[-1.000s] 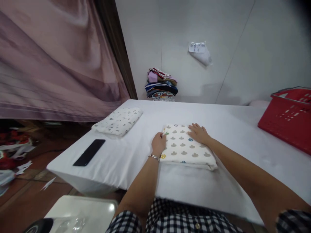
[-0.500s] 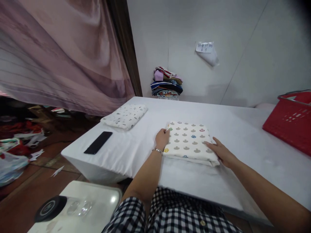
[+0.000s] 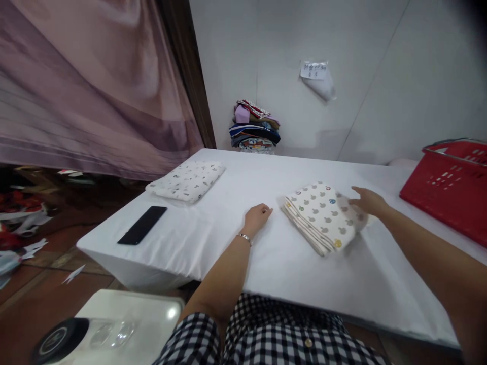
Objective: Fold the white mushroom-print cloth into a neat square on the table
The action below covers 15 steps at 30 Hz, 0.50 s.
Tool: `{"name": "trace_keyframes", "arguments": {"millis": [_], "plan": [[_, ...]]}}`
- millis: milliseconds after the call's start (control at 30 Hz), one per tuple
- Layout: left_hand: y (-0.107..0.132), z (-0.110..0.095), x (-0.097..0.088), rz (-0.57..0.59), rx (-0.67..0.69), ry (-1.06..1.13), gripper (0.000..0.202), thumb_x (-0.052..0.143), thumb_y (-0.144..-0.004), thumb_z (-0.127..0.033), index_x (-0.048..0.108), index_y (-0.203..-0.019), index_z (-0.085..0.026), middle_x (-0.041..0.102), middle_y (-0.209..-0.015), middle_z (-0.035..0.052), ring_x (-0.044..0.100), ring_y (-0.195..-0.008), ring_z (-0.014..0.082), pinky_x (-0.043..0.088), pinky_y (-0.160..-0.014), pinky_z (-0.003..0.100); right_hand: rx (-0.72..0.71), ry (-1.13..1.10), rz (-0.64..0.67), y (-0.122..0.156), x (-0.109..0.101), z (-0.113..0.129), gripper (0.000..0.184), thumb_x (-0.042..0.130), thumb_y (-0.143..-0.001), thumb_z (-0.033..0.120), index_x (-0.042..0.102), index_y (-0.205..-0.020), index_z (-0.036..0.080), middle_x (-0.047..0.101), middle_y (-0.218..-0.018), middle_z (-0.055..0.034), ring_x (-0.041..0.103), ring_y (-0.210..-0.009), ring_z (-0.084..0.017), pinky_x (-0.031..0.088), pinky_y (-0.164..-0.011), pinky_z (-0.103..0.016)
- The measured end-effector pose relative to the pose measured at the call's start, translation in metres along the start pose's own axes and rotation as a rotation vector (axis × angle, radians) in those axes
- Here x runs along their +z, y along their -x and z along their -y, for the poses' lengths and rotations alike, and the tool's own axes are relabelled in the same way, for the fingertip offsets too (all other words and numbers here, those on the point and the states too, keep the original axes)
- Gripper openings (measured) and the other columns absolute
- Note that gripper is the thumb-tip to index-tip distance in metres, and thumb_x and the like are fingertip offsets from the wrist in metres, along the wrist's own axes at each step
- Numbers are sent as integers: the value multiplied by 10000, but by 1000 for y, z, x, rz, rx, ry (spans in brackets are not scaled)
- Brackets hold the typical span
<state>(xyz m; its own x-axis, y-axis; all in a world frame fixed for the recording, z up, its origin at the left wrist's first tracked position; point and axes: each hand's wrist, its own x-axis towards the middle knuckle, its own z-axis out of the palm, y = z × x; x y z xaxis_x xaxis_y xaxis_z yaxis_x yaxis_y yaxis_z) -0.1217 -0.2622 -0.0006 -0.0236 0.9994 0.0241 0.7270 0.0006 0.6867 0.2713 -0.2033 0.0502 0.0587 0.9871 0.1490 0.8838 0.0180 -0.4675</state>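
A folded white cloth (image 3: 319, 210) printed with grey, yellow and blue mushroom-like shapes lies turned at an angle on the white-covered table. Its layered folded edge faces left and toward me. My right hand (image 3: 368, 201) grips the cloth by its far right side, which looks raised and slightly blurred; some fingers are hidden. To the left of the cloth, my left hand (image 3: 257, 218) rests at the tabletop with fingers curled in, apart from the cloth and with nothing visible in them.
Another folded patterned cloth (image 3: 188, 181) and a black phone-like slab (image 3: 142, 225) lie on the table's left side. A red basket (image 3: 449, 187) stands at the right. Stacked folded fabrics (image 3: 254, 126) sit beyond the far edge. A white stool-like surface (image 3: 125, 329) is at lower left.
The mushroom-print cloth has rotated and shifted right, with my right hand at its right side. My left hand has let go of its left edge and curled.
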Motion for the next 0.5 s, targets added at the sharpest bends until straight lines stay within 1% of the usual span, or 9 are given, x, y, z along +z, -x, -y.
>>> {"name": "trace_keyframes", "arguments": {"millis": [67, 100, 133, 200, 267, 300, 367, 433, 500], "plan": [[-1, -1, 0, -8, 1, -19, 199, 526, -850, -394, 660, -881, -251, 694, -852, -12, 610, -783, 153, 406, -651, 244, -75, 57, 22, 3, 16, 19, 520, 573, -789, 393, 540, -1265, 187, 516, -1332, -135, 449, -1240, -337, 351, -1026, -490], [-2, -1, 0, -11, 6, -29, 189, 528, -849, -384, 659, -881, -252, 694, -856, -12, 610, -790, 154, 405, -654, 245, -153, 77, 45, 7, 26, 33, 499, 521, -823, 410, 526, -1279, 207, 492, -1363, -106, 434, -1260, -304, 355, -1034, -455], [-2, -1, 0, -12, 10, -38, 183, 531, -847, -378, 658, -885, -254, 695, -860, -13, 610, -797, 156, 405, -657, 247, -227, 75, 68, 13, 36, 50, 503, 478, -849, 427, 507, -1300, 207, 460, -1395, -96, 394, -1295, -284, 349, -1044, -433], [-2, -1, 0, -8, 14, -46, 179, 530, -848, -372, 657, -899, -256, 696, -860, -14, 612, -800, 157, 407, -661, 248, -333, 82, 122, 25, 55, 81, 522, 406, -884, 466, 472, -1336, 212, 397, -1443, -87, 321, -1343, -263, 312, -1071, -429], [-2, 0, 0, -5, 15, -51, 178, 528, -851, -367, 655, -910, -257, 696, -857, -15, 614, -793, 155, 411, -662, 249, -429, 119, 178, 36, 69, 103, 551, 361, -899, 485, 427, -1374, 213, 346, -1473, -81, 248, -1375, -259, 243, -1101, -456], [-2, 0, 0, -5, 17, -55, 177, 529, -851, -364, 655, -914, -257, 696, -860, -15, 614, -792, 154, 413, -665, 249, -468, 144, 216, 41, 75, 110, 569, 344, -903, 496, 400, -1393, 211, 321, -1485, -80, 220, -1385, -258, 219, -1107, -466], [-2, 0, 0, -4, 20, -57, 182, 524, -855, -361, 656, -926, -258, 695, -867, -14, 615, -787, 151, 416, -667, 247, -520, 195, 290, 51, 85, 114, 612, 316, -906, 524, 343, -1426, 202, 277, -1503, -85, 180, -1395, -259, 190, -1112, -479], [-2, 1, 1, -7, 25, -65, 186, 522, -855, -361, 657, -933, -260, 695, -874, -13, 615, -791, 152, 418, -670, 248, -544, 244, 340, 58, 92, 112, 650, 277, -910, 553, 289, -1451, 193, 229, -1519, -89, 150, -1402, -256, 164, -1118, -481], [-3, 1, 2, -12, 31, -84, 187, 526, -852, -364, 659, -935, -261, 695, -878, -12, 616, -800, 157, 422, -680, 253, -549, 282, 355, 64, 97, 109, 665, 232, -918, 563, 245, -1467, 187, 185, -1531, -87, 116, -1408, -247, 132, -1124, -476]]}}
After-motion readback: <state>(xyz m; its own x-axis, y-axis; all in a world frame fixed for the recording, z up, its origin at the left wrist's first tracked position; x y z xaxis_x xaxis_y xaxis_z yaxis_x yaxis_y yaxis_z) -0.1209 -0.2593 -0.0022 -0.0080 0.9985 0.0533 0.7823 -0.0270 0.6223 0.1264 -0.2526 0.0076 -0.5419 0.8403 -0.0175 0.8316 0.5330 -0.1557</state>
